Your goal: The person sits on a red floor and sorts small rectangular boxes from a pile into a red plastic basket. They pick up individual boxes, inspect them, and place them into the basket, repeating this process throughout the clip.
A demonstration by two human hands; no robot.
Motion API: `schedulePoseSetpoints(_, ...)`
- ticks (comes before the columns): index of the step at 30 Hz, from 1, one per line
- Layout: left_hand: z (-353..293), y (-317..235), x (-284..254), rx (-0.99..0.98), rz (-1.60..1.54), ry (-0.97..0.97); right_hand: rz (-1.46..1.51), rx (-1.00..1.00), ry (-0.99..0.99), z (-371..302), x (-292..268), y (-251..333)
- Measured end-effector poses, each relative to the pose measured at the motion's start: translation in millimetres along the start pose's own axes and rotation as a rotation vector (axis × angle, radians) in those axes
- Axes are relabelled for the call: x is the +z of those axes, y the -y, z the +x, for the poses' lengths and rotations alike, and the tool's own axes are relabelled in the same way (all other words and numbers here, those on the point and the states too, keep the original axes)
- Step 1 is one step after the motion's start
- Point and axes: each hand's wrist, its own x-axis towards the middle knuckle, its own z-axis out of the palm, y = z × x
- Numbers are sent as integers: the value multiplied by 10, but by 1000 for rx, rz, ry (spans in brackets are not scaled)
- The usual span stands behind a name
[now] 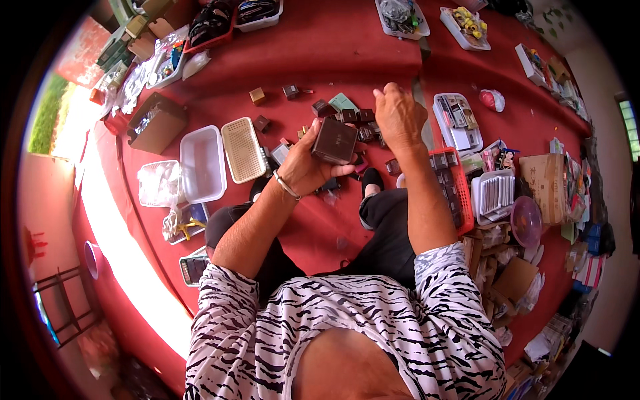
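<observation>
My left hand (301, 162) holds a dark brown square box (335, 141), palm up, with the thumb and fingers along its sides. Off to its right, my right hand (399, 119) is raised with its fingers curled in; whatever may be in them is hidden. Beneath and beyond the hands, several small dark boxes (366, 115) lie in a loose cluster, with a pale green flat piece (343, 102) at its far side. A tan small box (257, 96) and a dark one (291, 91) sit apart at the far left of the cluster.
Left of me stand a cream perforated basket (243, 151), a white plastic tub (203, 164) and a brown carton (157, 124). To the right are a red basket of dark boxes (469, 203), a white tray (457, 123) and a larger carton (543, 188). Red cloth (320, 63) lies beneath everything.
</observation>
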Motion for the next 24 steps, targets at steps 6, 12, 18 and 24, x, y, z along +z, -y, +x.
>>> schedulePoseSetpoints(6,10,-96,-217,101,-125,6,1002,-165,527,-125,-138,150)
schedulePoseSetpoints(12,-68,-191,33,6,24,-102,695,-160,488,-230,-132,298)
schedulePoseSetpoints(18,96,-91,2,592,793,-646,612,92,361,-297,7,523)
schedulePoseSetpoints(24,100,-194,-122,644,1027,-665,572,73,399,-362,25,504)
